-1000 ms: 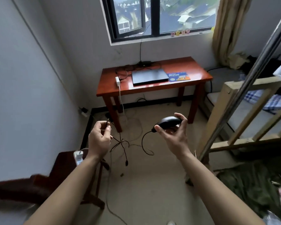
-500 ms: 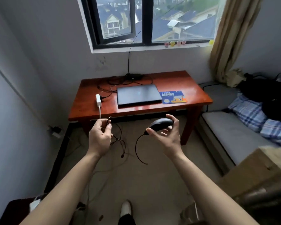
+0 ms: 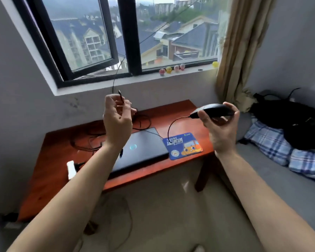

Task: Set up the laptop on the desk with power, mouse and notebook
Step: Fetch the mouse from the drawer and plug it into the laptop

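My right hand (image 3: 220, 128) grips a black wired mouse (image 3: 214, 110), held up above the right end of the red-brown desk (image 3: 58, 171). Its thin black cable (image 3: 169, 128) loops down over a blue mouse pad (image 3: 183, 145) and runs toward my left hand (image 3: 116, 120), which pinches the cable near its plug end above the desk. A closed dark laptop (image 3: 144, 148) with a glowing logo lies in the middle of the desk, partly hidden by my left forearm. A white charger block (image 3: 70, 169) lies at the desk's left front.
Tangled black cords (image 3: 91, 140) lie at the back of the desk. A window with small figurines (image 3: 171, 69) on its sill is behind. A bed with plaid bedding (image 3: 284, 151) and a black bag (image 3: 291, 122) stands right; a curtain (image 3: 238, 51) hangs at the corner.
I have come right up to the desk. Both hands rose with the mouse and its cable and now hang over the desktop instead of in front of it.
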